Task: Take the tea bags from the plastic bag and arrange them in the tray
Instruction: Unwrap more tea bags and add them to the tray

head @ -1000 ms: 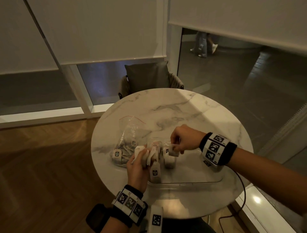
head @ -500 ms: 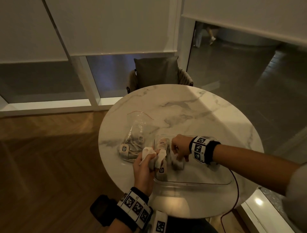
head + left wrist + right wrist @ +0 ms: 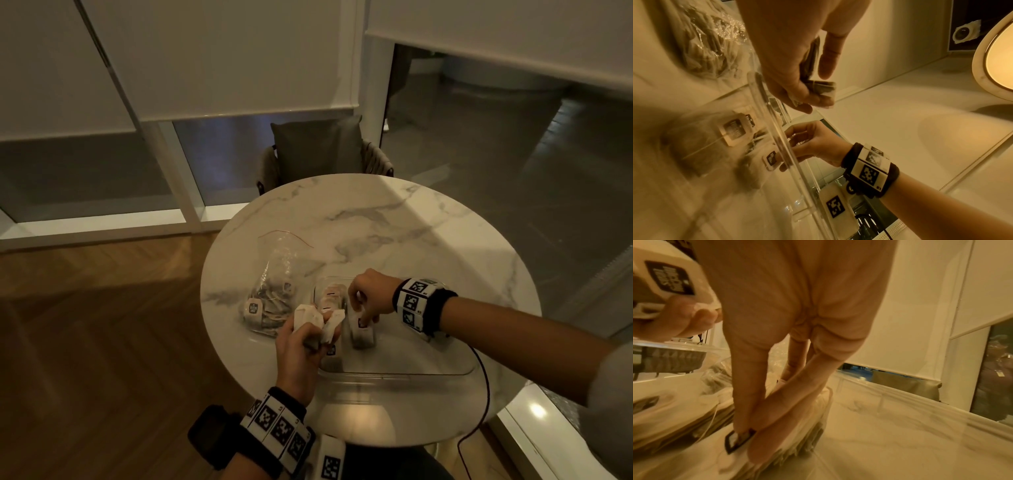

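Head view: illegible tea bag tags (image 3: pixel 253 307).

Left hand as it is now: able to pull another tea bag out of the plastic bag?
Probably not yet. The left hand already grips a bunch of tea bags, so its fingers are occupied. The plastic bag lies right beside it, nothing in between.
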`<state>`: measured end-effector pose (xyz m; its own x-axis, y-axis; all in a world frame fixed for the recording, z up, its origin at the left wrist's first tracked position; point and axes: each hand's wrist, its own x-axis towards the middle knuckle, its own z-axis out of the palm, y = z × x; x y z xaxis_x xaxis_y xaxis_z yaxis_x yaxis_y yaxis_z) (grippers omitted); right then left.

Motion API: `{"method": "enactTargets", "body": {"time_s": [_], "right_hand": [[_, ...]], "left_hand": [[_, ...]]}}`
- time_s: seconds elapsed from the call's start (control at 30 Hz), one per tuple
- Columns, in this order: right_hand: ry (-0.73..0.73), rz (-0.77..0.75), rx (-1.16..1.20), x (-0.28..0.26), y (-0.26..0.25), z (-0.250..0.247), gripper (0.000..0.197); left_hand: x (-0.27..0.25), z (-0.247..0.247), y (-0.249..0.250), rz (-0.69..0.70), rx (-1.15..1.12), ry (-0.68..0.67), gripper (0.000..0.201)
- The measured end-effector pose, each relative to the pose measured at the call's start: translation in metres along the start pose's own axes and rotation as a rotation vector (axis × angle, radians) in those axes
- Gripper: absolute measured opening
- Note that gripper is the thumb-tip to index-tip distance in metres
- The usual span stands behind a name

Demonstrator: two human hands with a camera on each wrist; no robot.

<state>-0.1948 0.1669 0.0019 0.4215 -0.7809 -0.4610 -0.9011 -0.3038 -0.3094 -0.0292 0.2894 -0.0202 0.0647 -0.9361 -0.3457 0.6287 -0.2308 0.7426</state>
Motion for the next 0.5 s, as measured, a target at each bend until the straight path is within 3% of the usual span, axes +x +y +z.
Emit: {"method": "enactTargets", "body": {"time_s": [0.23,0.33,0.4,0.5], "right_hand": [[0.157,-0.061,0.216,-0.017,0.008,-0.013,0.007],[-0.003,-0.214,0.521,-0.035,0.004,-0.014,0.029],[-0.101,-0.359,0.583,-0.043,0.003,-0.011,0.044],[0.008,-0.452,0.619,-0.047,-0.001,-0.002,0.042]], "left_hand": [[0.001,0.003,-0.005,0.029,0.101,0.007,0.034],[0.002,0.003,-0.005,0.034,0.113,0.017,0.035],[0.002,0.004,-0.004,0.052,0.110,0.022,0.040],[0.000,0.009,-0.001,0.097,0.131,-0.007,0.049]]}}
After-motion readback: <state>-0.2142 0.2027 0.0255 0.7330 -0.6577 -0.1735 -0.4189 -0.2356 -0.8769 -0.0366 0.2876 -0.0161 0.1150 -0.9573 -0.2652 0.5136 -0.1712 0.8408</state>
